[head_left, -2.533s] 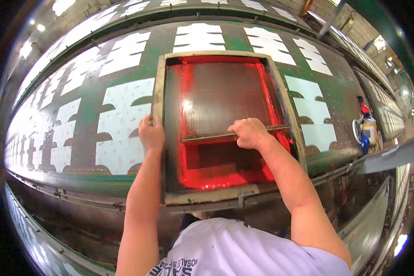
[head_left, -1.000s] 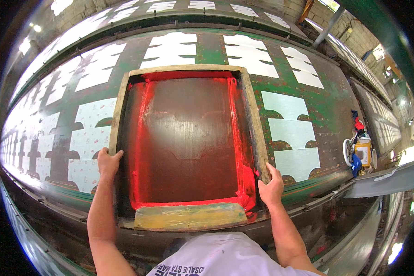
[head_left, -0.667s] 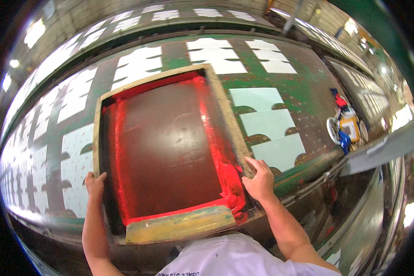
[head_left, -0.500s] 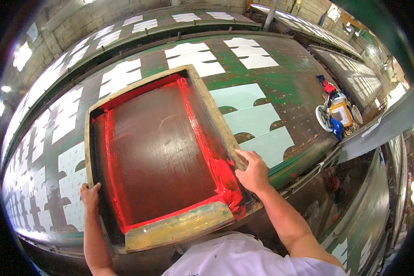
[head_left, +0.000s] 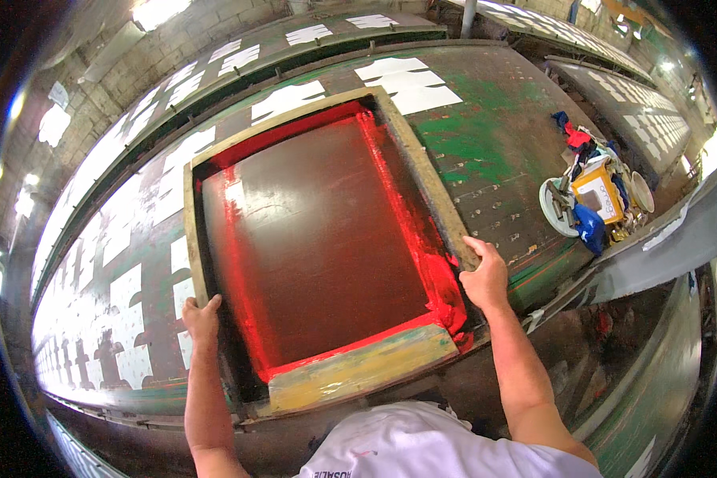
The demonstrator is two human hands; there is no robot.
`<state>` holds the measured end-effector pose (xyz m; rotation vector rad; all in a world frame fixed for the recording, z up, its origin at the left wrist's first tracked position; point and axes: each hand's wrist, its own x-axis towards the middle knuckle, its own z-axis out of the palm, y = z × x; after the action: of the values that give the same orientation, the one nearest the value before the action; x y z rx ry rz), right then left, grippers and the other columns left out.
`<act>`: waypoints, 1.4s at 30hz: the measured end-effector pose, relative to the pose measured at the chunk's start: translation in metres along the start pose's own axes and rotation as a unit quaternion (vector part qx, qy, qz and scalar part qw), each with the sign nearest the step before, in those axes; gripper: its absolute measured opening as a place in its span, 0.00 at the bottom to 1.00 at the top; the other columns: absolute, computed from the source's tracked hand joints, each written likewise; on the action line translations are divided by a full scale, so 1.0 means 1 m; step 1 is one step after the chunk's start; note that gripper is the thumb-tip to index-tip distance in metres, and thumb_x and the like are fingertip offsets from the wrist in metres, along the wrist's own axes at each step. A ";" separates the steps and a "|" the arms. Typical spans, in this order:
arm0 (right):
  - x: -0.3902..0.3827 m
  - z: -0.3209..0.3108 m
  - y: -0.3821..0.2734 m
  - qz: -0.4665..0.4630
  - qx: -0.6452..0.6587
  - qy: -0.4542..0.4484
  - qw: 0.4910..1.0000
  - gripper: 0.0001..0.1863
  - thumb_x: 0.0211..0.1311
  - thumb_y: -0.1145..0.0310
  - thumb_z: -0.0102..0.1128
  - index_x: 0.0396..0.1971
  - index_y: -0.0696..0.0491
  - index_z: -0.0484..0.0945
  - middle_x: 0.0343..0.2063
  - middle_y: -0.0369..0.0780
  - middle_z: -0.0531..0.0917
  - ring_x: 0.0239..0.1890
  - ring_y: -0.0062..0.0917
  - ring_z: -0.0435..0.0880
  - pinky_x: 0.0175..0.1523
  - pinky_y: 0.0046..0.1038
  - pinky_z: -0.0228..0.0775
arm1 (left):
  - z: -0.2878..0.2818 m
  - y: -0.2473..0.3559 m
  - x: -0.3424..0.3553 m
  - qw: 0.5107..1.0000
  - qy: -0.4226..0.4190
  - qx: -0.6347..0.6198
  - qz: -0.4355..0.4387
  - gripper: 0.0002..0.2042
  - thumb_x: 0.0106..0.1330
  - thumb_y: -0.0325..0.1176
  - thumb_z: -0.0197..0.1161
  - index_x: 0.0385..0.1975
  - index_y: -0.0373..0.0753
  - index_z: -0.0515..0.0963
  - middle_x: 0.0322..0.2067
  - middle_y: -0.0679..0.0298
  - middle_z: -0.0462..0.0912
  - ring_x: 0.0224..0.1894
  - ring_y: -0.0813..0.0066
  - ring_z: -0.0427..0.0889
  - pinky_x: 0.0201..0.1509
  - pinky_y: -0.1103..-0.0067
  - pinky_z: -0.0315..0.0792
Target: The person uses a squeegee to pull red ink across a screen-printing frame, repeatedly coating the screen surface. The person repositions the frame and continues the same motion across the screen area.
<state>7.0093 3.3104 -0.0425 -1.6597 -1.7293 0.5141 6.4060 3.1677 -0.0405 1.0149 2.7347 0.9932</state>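
Observation:
A wooden screen-printing frame [head_left: 420, 163] is held over the long table. Its dark mesh [head_left: 319, 247] is edged with bright red ink, thickest as a smear [head_left: 444, 288] in the near right corner. My left hand [head_left: 201, 320] grips the left rail, thumb on top. On the right rail, my right hand [head_left: 486, 275] has its thumb and fingers closed round the wood. A paint-stained yellowish wooden squeegee [head_left: 358, 370] lies across the near end of the frame. Whatever is beneath the mesh is hidden, and I cannot tell whether the frame touches the table.
Rows of white cut fabric pieces [head_left: 410, 86] cover the green-and-brown table [head_left: 486, 119] beyond and to the left. At its right end sit a white tub [head_left: 550, 209], a yellow box [head_left: 601, 195] and a blue cloth [head_left: 588, 229]. More long tables [head_left: 625, 119] stand behind and right.
Both hands have carried the frame to the right along the table, squeegee included. It now covers the pale pieces that showed beside its right rail. The view has shifted too.

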 end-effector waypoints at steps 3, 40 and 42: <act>0.021 -0.034 0.042 0.017 -0.008 -0.001 1.000 0.37 0.50 0.81 0.68 0.66 0.51 0.85 0.58 0.48 0.89 0.63 0.47 0.87 0.70 0.43 0.79 | 0.030 0.042 -0.038 1.000 0.020 -0.007 0.017 0.24 0.56 0.40 0.86 0.39 0.24 0.84 0.37 0.45 0.90 0.38 0.51 0.88 0.49 0.60 0.80; -0.096 -0.031 -0.062 -0.441 -0.079 -0.218 0.867 0.19 0.61 0.75 0.67 0.53 0.50 0.92 0.47 0.40 0.90 0.52 0.41 0.89 0.58 0.45 0.81 | 0.100 0.091 -0.088 0.997 -0.030 0.053 -0.052 0.31 0.64 0.53 0.78 0.54 0.30 0.86 0.57 0.43 0.87 0.62 0.41 0.86 0.68 0.54 0.80; -0.096 -0.015 -0.078 -0.418 -0.163 -0.280 0.849 0.20 0.60 0.76 0.67 0.53 0.49 0.92 0.47 0.41 0.90 0.51 0.42 0.90 0.58 0.46 0.82 | 0.100 0.090 -0.091 1.000 0.006 0.013 -0.026 0.31 0.66 0.54 0.77 0.55 0.31 0.86 0.56 0.43 0.86 0.63 0.41 0.85 0.69 0.53 0.79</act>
<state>6.9603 3.2058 0.0030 -0.7862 -2.8608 0.2869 6.5542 3.2199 -0.0802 0.9398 2.7756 0.9607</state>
